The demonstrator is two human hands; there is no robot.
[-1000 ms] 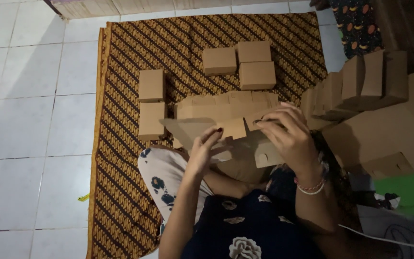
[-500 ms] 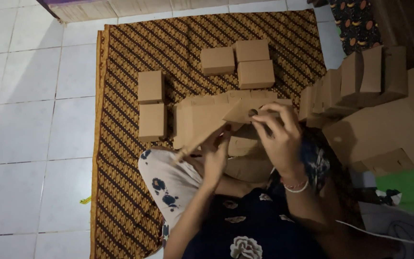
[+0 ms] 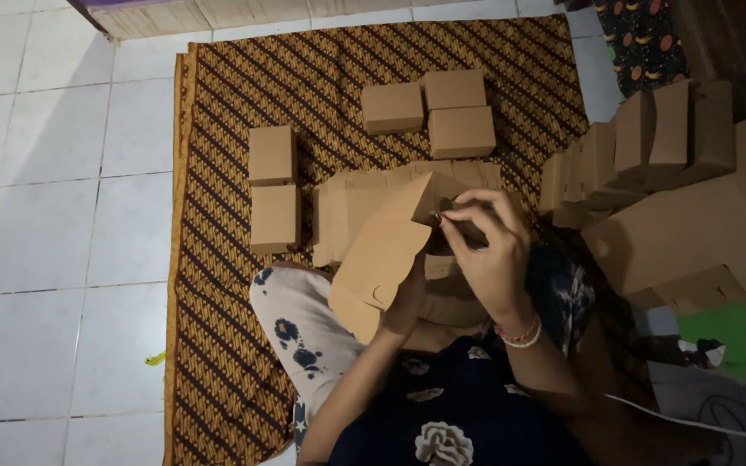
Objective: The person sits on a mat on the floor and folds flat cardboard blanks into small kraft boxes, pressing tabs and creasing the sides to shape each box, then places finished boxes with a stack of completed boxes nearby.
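I hold a flat brown cardboard box blank tilted up in front of me, half folded. My right hand pinches a flap at its upper right edge. My left hand is mostly hidden behind the blank and supports it from underneath. A stack of flat blanks lies on the patterned mat just beyond my hands. Folded cardboard boxes stand further out: two on the left and three at the back.
A heap of cardboard boxes and folded pieces rises on the right. White tiled floor lies left of the mat. A green object and a white cable are at the lower right. My knees fill the lower middle.
The blank has swung from lying flat to standing tilted on edge. My right hand moved to its upper flap, and my left hand slid behind it.
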